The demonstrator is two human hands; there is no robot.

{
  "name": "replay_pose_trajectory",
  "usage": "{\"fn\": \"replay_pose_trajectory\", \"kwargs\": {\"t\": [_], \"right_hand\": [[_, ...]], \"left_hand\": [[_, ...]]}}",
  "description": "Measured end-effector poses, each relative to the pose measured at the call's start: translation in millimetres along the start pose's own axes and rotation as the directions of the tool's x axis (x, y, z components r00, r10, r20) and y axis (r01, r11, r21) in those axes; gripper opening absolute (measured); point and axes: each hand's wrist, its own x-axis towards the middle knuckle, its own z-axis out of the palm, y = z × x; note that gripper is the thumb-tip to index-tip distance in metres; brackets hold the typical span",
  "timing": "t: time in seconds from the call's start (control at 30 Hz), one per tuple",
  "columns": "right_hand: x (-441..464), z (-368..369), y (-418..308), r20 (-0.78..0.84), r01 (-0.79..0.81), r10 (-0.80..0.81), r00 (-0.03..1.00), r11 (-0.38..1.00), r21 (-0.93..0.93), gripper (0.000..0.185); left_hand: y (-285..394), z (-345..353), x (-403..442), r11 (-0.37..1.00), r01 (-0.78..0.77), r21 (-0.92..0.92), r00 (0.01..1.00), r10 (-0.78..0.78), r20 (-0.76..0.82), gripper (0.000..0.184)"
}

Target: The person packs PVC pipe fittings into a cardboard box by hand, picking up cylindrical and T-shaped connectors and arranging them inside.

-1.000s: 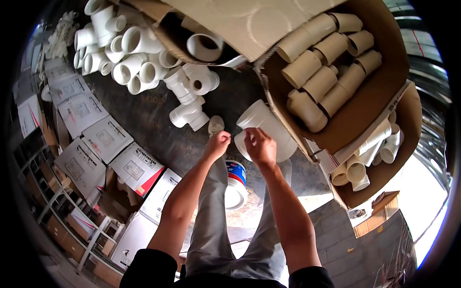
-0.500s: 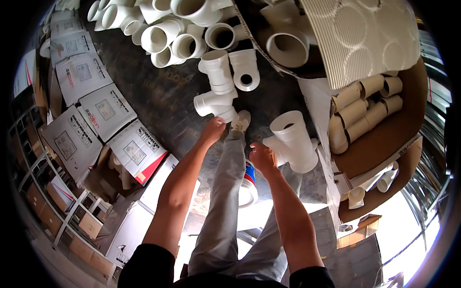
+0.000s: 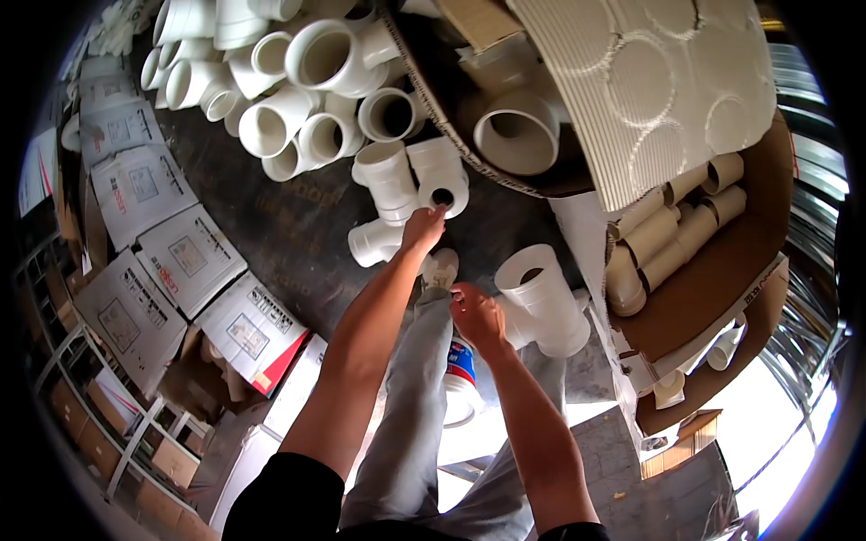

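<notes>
My left hand (image 3: 424, 229) is closed at the near edge of a white pipe fitting with a dark round opening (image 3: 441, 185); whether it grips it is hard to see. Left of that hand lie an upright white fitting (image 3: 386, 183) and a branched one (image 3: 373, 242). My right hand (image 3: 476, 316) has curled fingers, and what they hold, if anything, is too small to tell. Just right of it a large white tee fitting (image 3: 545, 298) stands on the dark floor. Below, between my legs, is a white bucket with a blue and red label (image 3: 460, 362).
Many white fittings (image 3: 325, 56) are piled at the upper left. An open carton (image 3: 713, 298) of beige-looking fittings is at the right, under a cardboard flap (image 3: 649, 81). Printed white boxes (image 3: 191, 256) line the left, beside a metal rack (image 3: 131, 437).
The view has shifted. My left hand has moved forward from above my leg to the fitting with the dark opening. My right hand has moved away from the large tee's body.
</notes>
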Motion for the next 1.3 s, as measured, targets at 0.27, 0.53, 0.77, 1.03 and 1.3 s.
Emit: {"fn": "replay_pose_trajectory", "kwargs": {"t": [0.27, 0.53, 0.77, 1.03, 1.3], "right_hand": [[-5.0, -21.7, 17.5, -0.072, -0.009, 0.013, 0.997, 0.998, 0.062, 0.024], [-49.0, -40.3, 34.9, -0.13, -0.078, 0.096, 0.987, 0.987, 0.141, 0.025], [-80.8, -76.1, 46.5, -0.412, 0.097, 0.065, 0.909, 0.928, 0.36, 0.049], [-125.6, -147.0, 43.9, -0.429, 0.213, 0.158, 0.89, 0.686, 0.695, 0.064], [-162.0, -251.9, 75.5, -0.517, 0.416, 0.248, 0.819, 0.364, 0.833, 0.024]], "left_hand": [[1.8, 18.0, 14.5, 0.955, 0.147, -0.258, 0.986, -0.161, -0.034, 0.037], [-19.7, 19.7, -76.2, 0.996, -0.039, -0.084, 0.999, 0.041, 0.029, 0.047], [-16.5, 3.9, -225.2, 0.912, -0.073, -0.403, 0.98, 0.14, 0.141, 0.036], [31.7, -17.2, -351.7, 0.804, -0.116, -0.583, 0.907, 0.325, 0.268, 0.027], [102.7, 25.2, -372.7, 0.806, -0.177, -0.564, 0.765, 0.473, 0.436, 0.03]]}}
